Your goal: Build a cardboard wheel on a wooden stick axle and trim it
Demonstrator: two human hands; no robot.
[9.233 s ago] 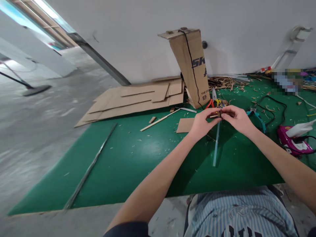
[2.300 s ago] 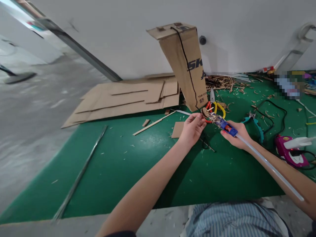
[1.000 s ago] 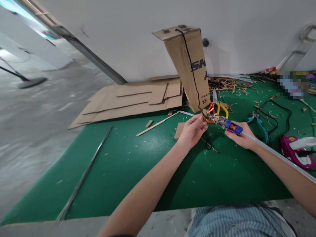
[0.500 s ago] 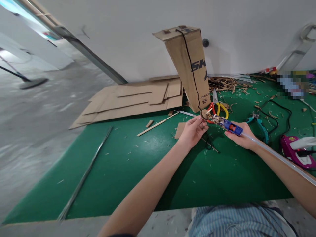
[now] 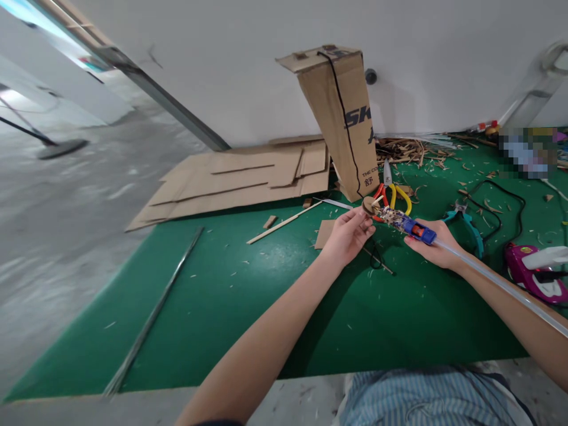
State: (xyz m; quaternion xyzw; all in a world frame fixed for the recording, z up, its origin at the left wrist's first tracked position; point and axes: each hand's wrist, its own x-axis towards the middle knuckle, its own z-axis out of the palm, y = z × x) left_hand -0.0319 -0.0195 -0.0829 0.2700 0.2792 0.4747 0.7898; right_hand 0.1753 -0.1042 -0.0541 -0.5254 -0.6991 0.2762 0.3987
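My left hand (image 5: 352, 235) pinches a small round cardboard piece (image 5: 370, 206), from which a short pale stick sticks out. Wrapped round a blue glue gun (image 5: 419, 231) is my right hand (image 5: 437, 245); a long clear glue stick (image 5: 501, 278) runs back from it over my forearm. The gun's front end, covered in tangled bits, points at the cardboard piece, close to the stick. Just behind the hands lie scissors with yellow handles (image 5: 400, 200) and a red-handled tool (image 5: 380, 192).
A tall cardboard box (image 5: 344, 118) stands behind my hands, flat cardboard sheets (image 5: 248, 180) to its left. Teal pliers (image 5: 468, 228) and a magenta device (image 5: 532, 275) lie right. Wooden sticks (image 5: 284, 223), a wire bundle (image 5: 160, 302) and brown scraps (image 5: 408, 152) are on the green table (image 5: 248, 296).
The round cardboard piece has turned and shifted very slightly right. Both hands keep almost the same place and grip.
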